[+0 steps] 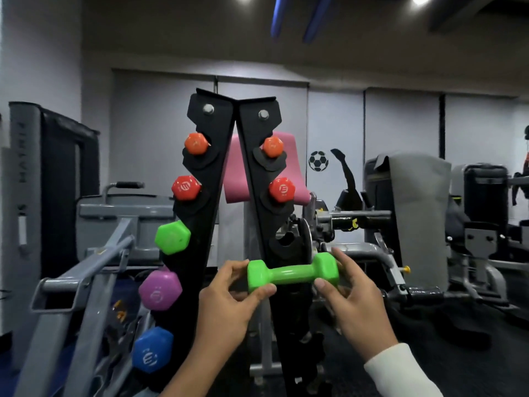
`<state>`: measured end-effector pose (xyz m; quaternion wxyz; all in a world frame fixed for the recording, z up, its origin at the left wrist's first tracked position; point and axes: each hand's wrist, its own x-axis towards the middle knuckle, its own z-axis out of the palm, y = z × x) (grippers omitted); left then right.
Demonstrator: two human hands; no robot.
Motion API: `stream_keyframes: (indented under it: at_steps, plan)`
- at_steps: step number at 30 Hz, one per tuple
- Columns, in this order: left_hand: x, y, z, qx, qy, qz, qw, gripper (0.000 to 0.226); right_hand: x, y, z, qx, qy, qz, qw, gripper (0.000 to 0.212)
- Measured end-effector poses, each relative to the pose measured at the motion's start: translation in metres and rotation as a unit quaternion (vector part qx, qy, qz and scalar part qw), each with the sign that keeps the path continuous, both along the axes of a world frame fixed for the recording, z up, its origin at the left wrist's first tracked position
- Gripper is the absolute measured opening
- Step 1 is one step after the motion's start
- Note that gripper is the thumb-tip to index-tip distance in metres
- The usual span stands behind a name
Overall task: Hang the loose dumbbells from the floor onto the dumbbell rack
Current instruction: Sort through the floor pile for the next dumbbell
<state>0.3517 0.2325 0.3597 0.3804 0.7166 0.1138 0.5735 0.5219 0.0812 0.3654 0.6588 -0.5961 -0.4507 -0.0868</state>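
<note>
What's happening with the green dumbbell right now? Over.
Left hand and right hand grip the green dumbbell by its ends. Held level before the rack's empty slot. Nothing blocking.

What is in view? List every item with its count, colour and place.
held dumbbell: 1, green, horizontal in front of the rack, below an empty cradle
dumbbell rack: 1, black, centre, two leaning uprights
orange dumbbells: 2 ends, top cradles
red dumbbells: 2 ends, second cradles
racked green dumbbell: 1 end, left upright, third cradle
purple dumbbell: 1 end, left upright, fourth
blue dumbbell: 1 end, left upright, lowest
mat: 1, pink, behind rack
gym machines: several, grey, around
left hand: grips dumbbell's left head
right hand: grips its right head
</note>
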Motion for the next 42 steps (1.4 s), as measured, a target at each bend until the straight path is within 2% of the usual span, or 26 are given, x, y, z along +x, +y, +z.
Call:
stream_keyframes:
  at_steps: [3,6,13,16,19,22,26,33,42]
  plan:
    - [0.01,0.005,0.016,0.006,-0.01,0.024,1.0,0.051,0.008,0.012,0.017,0.009,-0.036,-0.062,0.997,0.057]
    - [0.023,0.008,0.022,0.013,-0.012,0.045,0.999,0.051,0.019,0.025,0.033,0.019,-0.07,-0.092,0.993,0.058]
    - [0.049,-0.003,0.024,0.037,-0.028,0.024,0.999,0.056,0.043,0.053,0.075,0.011,-0.07,-0.119,0.99,0.05]
    - [0.057,-0.008,0.025,0.091,-0.055,0.075,0.992,0.055,0.06,0.07,0.086,-0.017,-0.052,-0.084,0.995,0.049]
    - [0.065,-0.007,0.021,0.148,-0.046,0.107,0.982,0.056,0.11,0.105,0.081,-0.032,-0.052,-0.023,0.998,0.052]
    - [0.072,-0.001,0.018,0.158,-0.054,0.112,0.98,0.057,0.107,0.115,0.084,-0.036,-0.035,-0.025,0.998,0.052]
    - [0.079,0.007,0.018,0.171,-0.056,0.109,0.978,0.059,0.09,0.119,0.08,-0.012,0.002,0.027,1.0,0.038]
    - [0.096,0.015,0.021,0.189,-0.055,0.116,0.974,0.062,0.09,0.129,0.089,0.009,0.153,0.162,0.975,0.041]
    - [0.106,0.014,0.027,0.223,-0.034,0.133,0.965,0.059,0.096,0.144,0.085,-0.026,0.179,0.186,0.966,0.036]
